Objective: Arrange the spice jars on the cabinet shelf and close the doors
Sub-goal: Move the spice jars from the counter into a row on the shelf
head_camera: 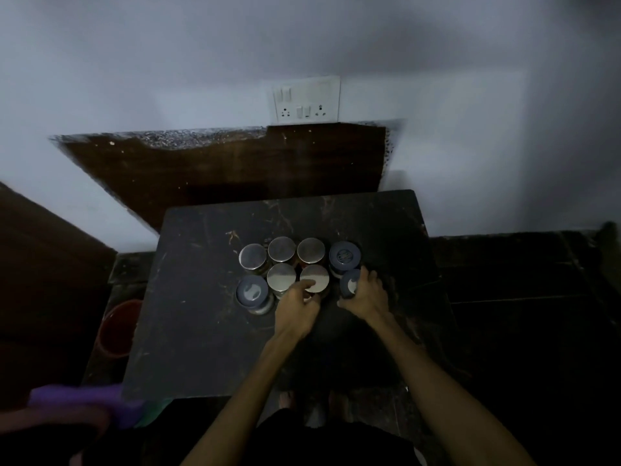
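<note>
Blurring and dim light swallow the lower left corner, where a purple shape (pixel 84 403) and a reddish bucket (pixel 116 327) beside the table are hard to make out. Eight spice jars (pixel 281 249) stand clustered in two rows near the middle of a dark marble-topped table (pixel 201 314); only their lids show from above, so the contents cannot be told. Most lids are plain shiny metal, while three are dark with a pale mark (one at the left front, two at the right). The left hand (pixel 297 309) curls round the front metal-lidded jar (pixel 315 278), thumb lying across its lid. The right hand (pixel 364 294) grips the small dark-lidded jar (pixel 350 284) at the right front, fingers wrapped about its side. Bare tabletop lies open to the left, right and front of the cluster. Behind the table, a white socket plate (pixel 306 99) sits on the wall above a brown panel (pixel 235 163).
</note>
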